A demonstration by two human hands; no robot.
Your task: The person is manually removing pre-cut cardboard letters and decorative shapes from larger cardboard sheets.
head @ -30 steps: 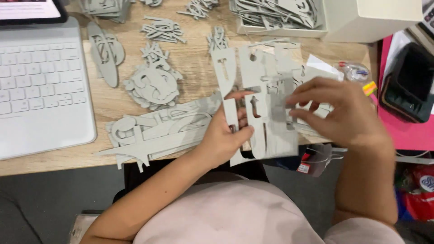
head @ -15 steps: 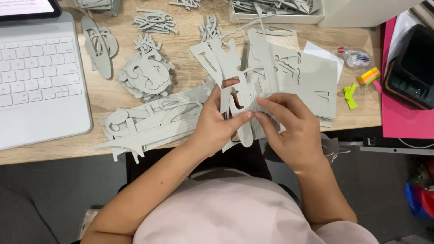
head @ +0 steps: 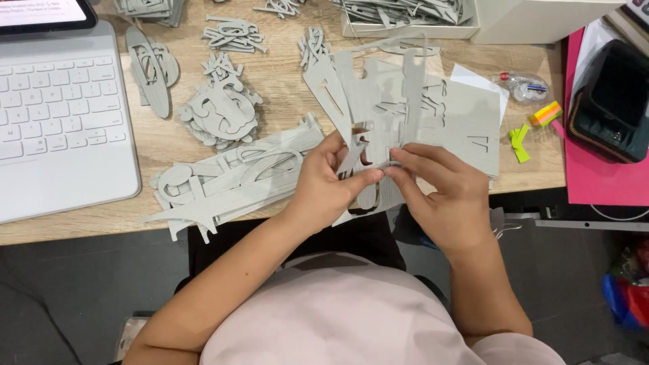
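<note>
At desk edge, six o'clock of the box (head: 419,27), left hand (head: 324,186) and right hand (head: 443,192) pinch a grey cutout sheet (head: 405,115), seemingly light, thin, tear-prone; grip solid borders.

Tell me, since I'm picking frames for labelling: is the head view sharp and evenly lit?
Head view: even, soft light, no harsh shadows; the left hand, right hand and grey cardboard sheet look sharp; the white keyboard is bright, not glaring.

Both forearms angle inward, left hand (head: 324,186) and right hand (head: 443,192) meeting fingertip to fingertip, each grip pinched.
</note>
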